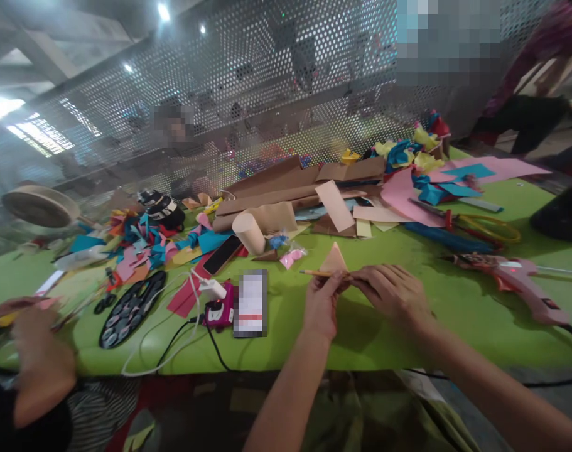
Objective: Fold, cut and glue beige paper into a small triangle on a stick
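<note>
In front of me, over the green table, my left hand (322, 304) is closed on a small peach-coloured paper (334, 256) with a pointed top. A thin yellow-orange pencil (314, 272) lies across the lower part of this paper, its tip pointing left, under my left thumb. My right hand (393, 292) meets it from the other side, fingers pinched together at the pencil's right end. The fingertips of both hands almost touch, and they hide the paper's lower edge.
A pink glue gun (525, 282) lies at the right, near scissors (483, 226). Left of my hands are a phone (250, 304), a magenta power adapter (218, 309) with cables and a black palette (132, 311). Cardboard (267, 188) lies behind. Another person's arm (43, 351) works at far left.
</note>
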A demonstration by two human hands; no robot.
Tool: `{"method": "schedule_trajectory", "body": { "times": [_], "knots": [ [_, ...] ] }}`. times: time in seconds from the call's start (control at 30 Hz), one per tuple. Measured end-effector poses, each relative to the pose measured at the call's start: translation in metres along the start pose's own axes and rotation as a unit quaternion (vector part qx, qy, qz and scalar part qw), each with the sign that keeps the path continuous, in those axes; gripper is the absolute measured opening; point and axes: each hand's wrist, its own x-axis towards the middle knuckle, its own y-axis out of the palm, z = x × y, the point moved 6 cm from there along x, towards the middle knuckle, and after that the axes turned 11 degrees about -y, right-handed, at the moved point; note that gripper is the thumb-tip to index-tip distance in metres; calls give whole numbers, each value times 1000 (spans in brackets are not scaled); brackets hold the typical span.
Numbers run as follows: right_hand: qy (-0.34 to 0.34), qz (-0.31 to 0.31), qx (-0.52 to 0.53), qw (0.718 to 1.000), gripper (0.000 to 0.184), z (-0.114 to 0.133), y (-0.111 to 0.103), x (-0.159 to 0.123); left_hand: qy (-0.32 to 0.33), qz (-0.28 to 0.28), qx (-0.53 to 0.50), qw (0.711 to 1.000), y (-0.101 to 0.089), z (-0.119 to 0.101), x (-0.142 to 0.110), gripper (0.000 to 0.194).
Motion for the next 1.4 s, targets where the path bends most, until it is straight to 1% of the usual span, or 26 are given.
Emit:
{"method": "schedule_trajectory", "body": {
  "times": [0.17, 0.23, 0.3, 0.37, 0.43, 0.53, 0.6, 0.73, 0.8, 0.83, 0.87, 0.9, 0.97, 1.03, 1.07, 1.13, 1.23, 1.4],
  "knots": [
    [28, -13, 51, 998, 26, -1, 0, 0, -1, -5, -5, 1000, -3, 1, 0, 31],
    [60, -9, 90, 994, 27, -4, 1, -1, -1, -3, -12, 1000, -3, 1, 0, 32],
    [107, 8, 139, 984, 28, -9, 6, -3, 1, -3, -21, 1000, -2, 1, -1, 34],
    [166, 23, 194, 967, 30, -15, 11, -7, 5, -4, -23, 1000, -2, 1, -2, 36],
    [223, 32, 245, 943, 33, -21, 17, -12, 7, -5, -20, 1000, -1, 0, -2, 39],
    [281, 39, 298, 911, 39, -26, 22, -16, 4, -6, -13, 1000, 0, 1, -2, 45],
    [303, 46, 323, 895, 42, -29, 24, -16, 8, -5, -1, 1000, -1, 1, -2, 47],
    [339, 73, 380, 858, 49, -32, 28, -18, 28, -8, 41, 999, -2, -1, -3, 43],
    [341, 88, 406, 843, 49, -32, 31, -19, 38, -23, 49, 998, -3, -2, -4, 42],
    [336, 92, 412, 842, 49, -31, 32, -20, 41, -29, 50, 997, -3, -3, -4, 42],
    [329, 93, 407, 847, 48, -30, 32, -20, 44, -33, 49, 997, -4, -3, -4, 41],
    [316, 90, 392, 859, 45, -28, 31, -19, 47, -38, 48, 997, -4, -3, -4, 41],
    [273, 76, 338, 897, 37, -23, 27, -16, 57, -47, 45, 996, -5, -3, -4, 39],
    [214, 62, 266, 938, 30, -16, 22, -12, 71, -59, 42, 995, -8, -5, -3, 37],
    [186, 55, 230, 954, 29, -13, 21, -11, 75, -65, 40, 994, -9, -5, -2, 36],
    [144, 46, 166, 975, 30, -8, 18, -8, 76, -71, 35, 994, -10, -5, -1, 35],
    [112, 35, 112, 987, 33, -6, 17, -8, 67, -63, 26, 995, -9, -5, -2, 34],
    [111, 49, 121, 985, 32, -6, 17, -7, 60, -44, 8, 997, -5, -5, -4, 33]
  ]
}}
